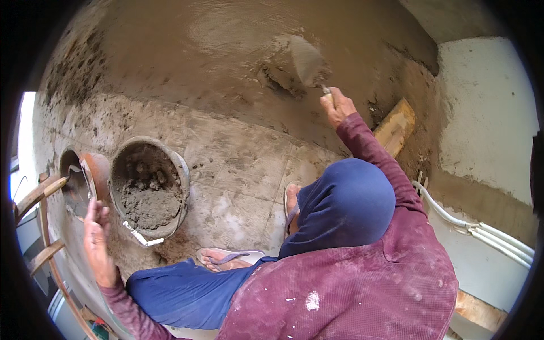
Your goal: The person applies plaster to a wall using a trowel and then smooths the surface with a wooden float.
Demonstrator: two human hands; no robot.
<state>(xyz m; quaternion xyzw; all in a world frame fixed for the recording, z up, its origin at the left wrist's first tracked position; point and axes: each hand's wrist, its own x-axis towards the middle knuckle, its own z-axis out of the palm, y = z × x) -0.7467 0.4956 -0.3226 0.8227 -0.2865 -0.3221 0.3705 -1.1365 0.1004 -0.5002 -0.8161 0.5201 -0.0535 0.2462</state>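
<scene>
My right hand (338, 106) is closed round the handle of a trowel (307, 59). The trowel's flat blade lies against a broad surface of wet brown mortar (226, 68), beside a rough dark lump of the same stuff. On the other side, my left hand (97, 243) is raised with its fingers stretched out and holds nothing. Nearest to it stands a round bucket (182, 170) partly filled with lumpy grey mortar (148, 204). The bucket's white handle hangs down over its near side.
Left of the bucket is an orange-brown container (97, 173) beside a dark opening. Curved wooden bars (41, 195) stand at the far left. A wooden board (395, 127) leans near my right forearm. White pipes (498, 241) run along the right wall. Mortar smears cover the tiled floor (243, 164).
</scene>
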